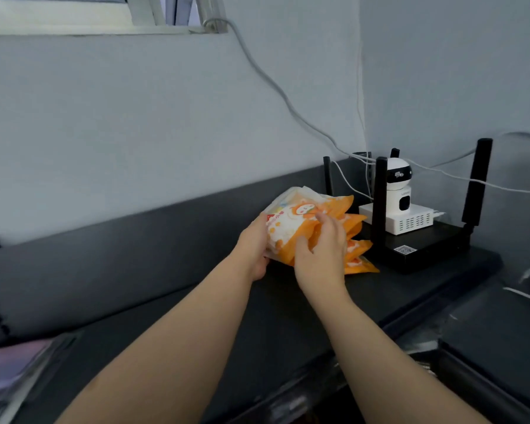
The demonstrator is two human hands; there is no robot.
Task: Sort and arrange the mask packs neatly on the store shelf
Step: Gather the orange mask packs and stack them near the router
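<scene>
Clearly both hands are on the bundle of orange-and-white mask packs (289, 223), which sits on the black shelf (196, 301) near the back wall, just beside the black router (423, 249) that carries a small white security camera (397, 179). The left hand (253, 243) cups the bundle's left edge, its fingers curling out of sight behind it, and the right hand (322, 255) pinches the orange side flaps between thumb and fingers. These look like light, soft foil sachets, glossy and probably slippery against one another; several already fan out loose at the lower right. Squeezing the stack from both flat sides, not by the floppy sealed edges, should keep it square, and crushing them seems unlikely.
</scene>
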